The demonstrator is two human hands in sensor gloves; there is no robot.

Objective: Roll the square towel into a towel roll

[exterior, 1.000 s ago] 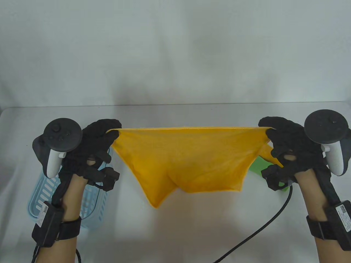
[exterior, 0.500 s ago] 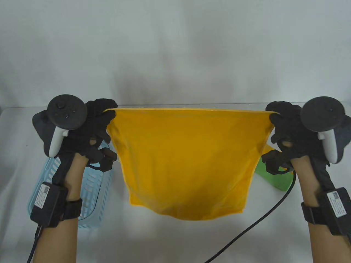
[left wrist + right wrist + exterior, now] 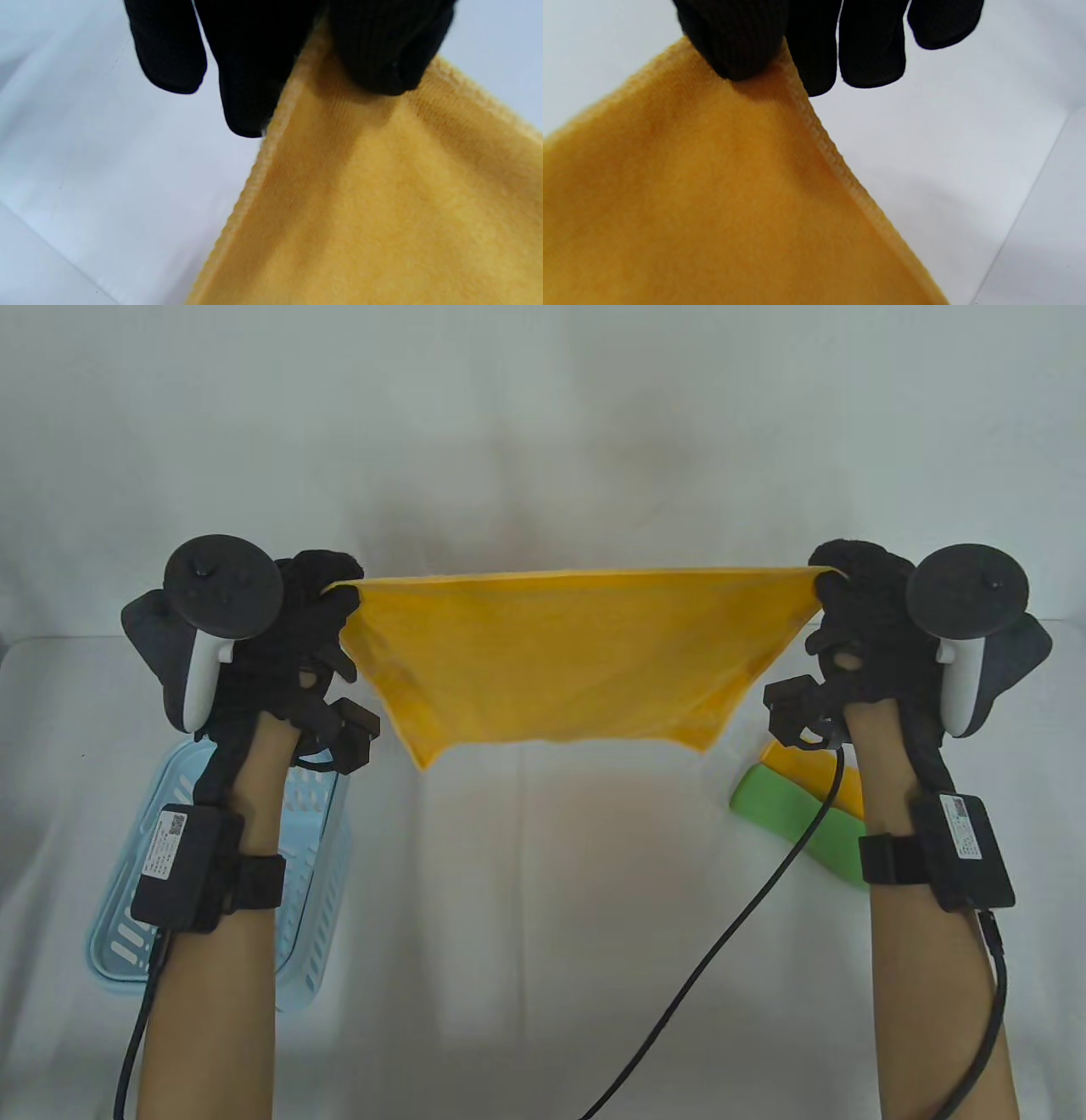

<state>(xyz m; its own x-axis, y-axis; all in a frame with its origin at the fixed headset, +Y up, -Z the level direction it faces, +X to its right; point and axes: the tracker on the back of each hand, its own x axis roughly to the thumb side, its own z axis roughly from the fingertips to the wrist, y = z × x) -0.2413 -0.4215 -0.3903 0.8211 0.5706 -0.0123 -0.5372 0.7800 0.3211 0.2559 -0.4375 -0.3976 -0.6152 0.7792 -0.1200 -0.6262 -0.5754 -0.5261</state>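
A square yellow towel (image 3: 560,661) hangs stretched in the air between my two hands, above the far half of the white table (image 3: 526,899). My left hand (image 3: 327,598) pinches its left top corner and my right hand (image 3: 827,581) pinches its right top corner. The top edge is taut and the lower edge hangs loose with two corners pointing down. The left wrist view shows my fingers (image 3: 377,55) clamped on the towel's hem (image 3: 382,190). The right wrist view shows my fingers (image 3: 734,42) clamped on the other corner of the towel (image 3: 691,190).
A light blue slotted basket (image 3: 314,848) stands at the left under my left forearm. A green folded cloth (image 3: 780,814) with a yellow one behind it (image 3: 797,768) lies at the right by my right forearm. A black cable (image 3: 704,967) crosses the table's right front.
Both hands have lifted the towel up and away from me. The towel has spread out from a sagging triangle, then swung so its lower edge sits higher.
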